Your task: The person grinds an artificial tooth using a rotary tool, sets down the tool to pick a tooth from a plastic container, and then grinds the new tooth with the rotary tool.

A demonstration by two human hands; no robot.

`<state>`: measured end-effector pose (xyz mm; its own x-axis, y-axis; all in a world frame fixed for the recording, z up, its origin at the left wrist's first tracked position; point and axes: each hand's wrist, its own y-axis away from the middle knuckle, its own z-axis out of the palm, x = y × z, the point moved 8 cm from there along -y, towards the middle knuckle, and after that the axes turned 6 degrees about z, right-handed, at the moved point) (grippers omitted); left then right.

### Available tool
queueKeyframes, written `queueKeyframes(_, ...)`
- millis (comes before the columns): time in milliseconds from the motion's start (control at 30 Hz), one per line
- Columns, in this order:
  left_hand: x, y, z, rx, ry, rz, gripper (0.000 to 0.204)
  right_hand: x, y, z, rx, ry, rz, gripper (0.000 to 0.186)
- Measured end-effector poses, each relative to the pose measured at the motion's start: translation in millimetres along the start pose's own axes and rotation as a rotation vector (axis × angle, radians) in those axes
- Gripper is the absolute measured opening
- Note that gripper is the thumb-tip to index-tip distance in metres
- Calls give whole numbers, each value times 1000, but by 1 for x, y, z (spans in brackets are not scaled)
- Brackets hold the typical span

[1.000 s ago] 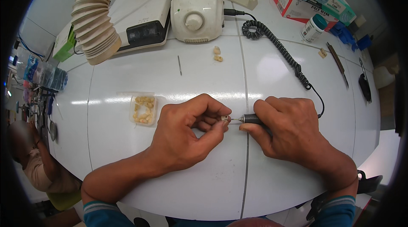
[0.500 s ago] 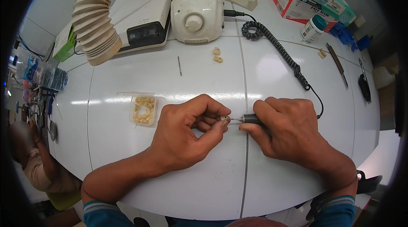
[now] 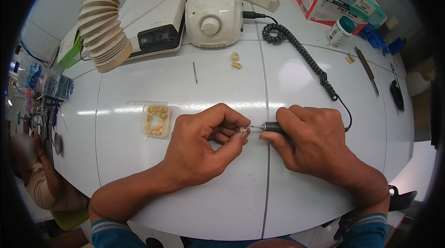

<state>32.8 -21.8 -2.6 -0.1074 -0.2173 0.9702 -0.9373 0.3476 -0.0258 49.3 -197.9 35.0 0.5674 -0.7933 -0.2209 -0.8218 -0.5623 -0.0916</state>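
Note:
Between the thumb and fingertips of my left hand (image 3: pixel 197 148) is a small, pale, tooth-like piece (image 3: pixel 243 129), mostly covered by the fingers. My right hand (image 3: pixel 317 139) wraps round a dark rotary handpiece (image 3: pixel 272 127), its thumb stretched along the near side. A thin metal bur (image 3: pixel 255 126) points left from the handpiece, its tip at the pale piece; whether they touch I cannot tell. Left of my left hand stands a clear plastic box (image 3: pixel 170 119) holding several yellowish tooth-like pieces (image 3: pixel 156 129).
Behind my hands are a white control unit (image 3: pixel 214 18), a ribbed hose (image 3: pixel 104 20) and a thin metal rod (image 3: pixel 195 72). A coiled black cord (image 3: pixel 306 51) runs to the handpiece. A brown-handled tool (image 3: pixel 366 67) and white bottle (image 3: pixel 340 32) lie right. A person (image 3: pixel 44 173) sits left.
The bur has shifted slightly away from me and left against the pale piece. Both hands keep their grips almost in place.

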Motion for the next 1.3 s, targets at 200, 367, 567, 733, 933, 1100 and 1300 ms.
queueKeyframes(200, 1, 0, 0, 1, -3, 10, 20, -1, 1, 1, -4, 17, -1, 42)
queueKeyframes(367, 0, -2, -1, -13, -26, 19, 22, -1, 0, 2, -17, 13, -5, 42)
queueKeyframes(567, 3, -2, -1, 5, -38, 38, 25, -1, 1, 1, 9, 21, -25, 42)
queueKeyframes(733, 5, -3, -1, -3, -57, 44, 22, -1, 1, 1, 12, 20, -17, 42)
queueKeyframes(933, 2, -2, 0, -11, -37, 28, 22, -2, 1, 0, 7, 20, -23, 42)
queueKeyframes(1100, 1, -1, 0, -17, -43, 26, 21, -2, 0, 0, 5, 24, -30, 42)
queueKeyframes(1300, 3, -2, 0, -23, -38, 39, 21, -2, 1, 1, 2, 27, -34, 43)
